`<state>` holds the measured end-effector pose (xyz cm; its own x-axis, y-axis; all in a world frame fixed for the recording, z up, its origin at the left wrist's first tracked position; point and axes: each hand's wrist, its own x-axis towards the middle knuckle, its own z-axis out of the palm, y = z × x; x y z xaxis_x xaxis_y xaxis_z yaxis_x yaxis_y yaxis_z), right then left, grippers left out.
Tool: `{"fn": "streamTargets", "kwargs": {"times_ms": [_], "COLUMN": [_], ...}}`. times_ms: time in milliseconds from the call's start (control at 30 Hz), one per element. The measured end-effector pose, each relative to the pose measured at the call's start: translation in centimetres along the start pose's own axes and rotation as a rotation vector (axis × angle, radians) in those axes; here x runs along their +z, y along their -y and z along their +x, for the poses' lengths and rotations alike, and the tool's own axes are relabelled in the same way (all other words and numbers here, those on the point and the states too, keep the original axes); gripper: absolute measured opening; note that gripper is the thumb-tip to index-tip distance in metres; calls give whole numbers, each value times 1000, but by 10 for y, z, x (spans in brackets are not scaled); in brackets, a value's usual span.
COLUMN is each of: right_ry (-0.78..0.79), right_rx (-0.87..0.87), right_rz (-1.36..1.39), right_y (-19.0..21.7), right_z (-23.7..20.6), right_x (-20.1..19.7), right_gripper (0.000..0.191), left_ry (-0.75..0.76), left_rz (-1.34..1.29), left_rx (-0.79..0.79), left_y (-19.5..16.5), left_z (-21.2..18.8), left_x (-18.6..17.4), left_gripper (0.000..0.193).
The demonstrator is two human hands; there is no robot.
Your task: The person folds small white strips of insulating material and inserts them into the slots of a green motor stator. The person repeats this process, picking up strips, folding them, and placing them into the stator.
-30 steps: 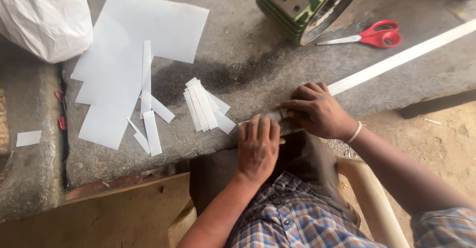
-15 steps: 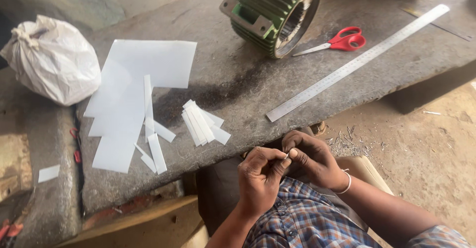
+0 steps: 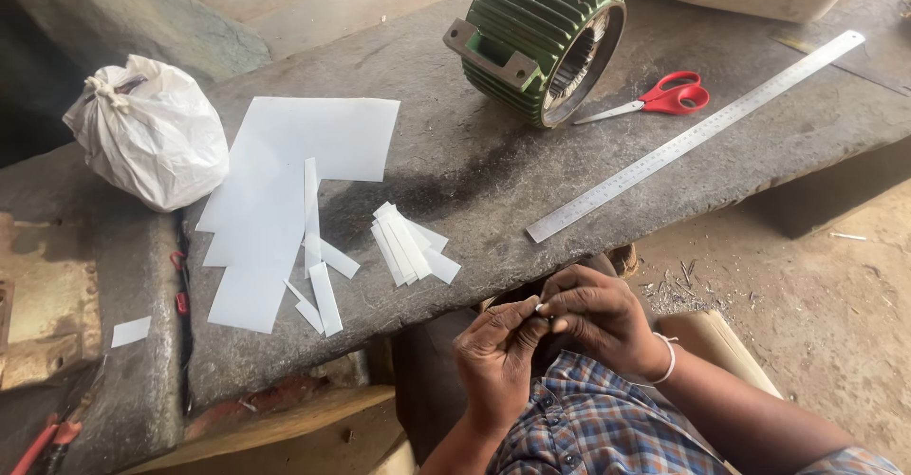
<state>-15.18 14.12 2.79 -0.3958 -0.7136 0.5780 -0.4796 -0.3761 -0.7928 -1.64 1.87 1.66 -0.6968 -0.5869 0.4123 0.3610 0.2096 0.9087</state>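
Note:
My left hand point(image 3: 498, 356) and my right hand point(image 3: 600, 316) meet in front of my chest, below the stone slab's front edge. Both pinch a small white paper piece point(image 3: 541, 310) between their fingertips; most of it is hidden by the fingers. On the slab just above lies a small stack of cut white paper strips point(image 3: 408, 243). Further left are larger white paper sheets point(image 3: 285, 181) with loose narrow strips point(image 3: 323, 295) beside them.
A green finned motor housing point(image 3: 541, 38) stands at the back of the grey stone slab point(image 3: 493, 171). Red-handled scissors point(image 3: 660, 100) and a long steel ruler point(image 3: 697, 135) lie to its right. A knotted white plastic bag point(image 3: 147, 133) sits at the left. Red-handled pliers point(image 3: 43, 442) lie bottom left.
My hands lifted off the slab's edge and drew back toward my body, pinching the small paper piece together. The view widened, bringing the motor housing, bag and full ruler into sight.

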Motion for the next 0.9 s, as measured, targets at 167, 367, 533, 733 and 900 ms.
{"fn": "streamTargets", "kwargs": {"times_ms": [167,367,533,733,900], "right_ry": [33,2,2,29,-24], "right_rx": [-63,7,27,101,42], "right_rz": [-13,-11,-64,45,-58], "right_y": [2,7,5,5,9], "right_z": [-8,-11,-13,-15,-13], "right_x": [-2,-8,-7,-13,-12], "right_gripper": [32,29,29,21,23], "left_ry": [63,84,96,152,113], "left_rz": [-148,-105,-87,-60,160], "left_rx": [-64,-83,-39,3,34], "left_y": [-4,-5,-3,-5,-6], "left_z": [-3,-1,-1,3,0], "left_x": [-2,-3,-1,-2,-1], "left_gripper": [23,21,17,12,16]}}
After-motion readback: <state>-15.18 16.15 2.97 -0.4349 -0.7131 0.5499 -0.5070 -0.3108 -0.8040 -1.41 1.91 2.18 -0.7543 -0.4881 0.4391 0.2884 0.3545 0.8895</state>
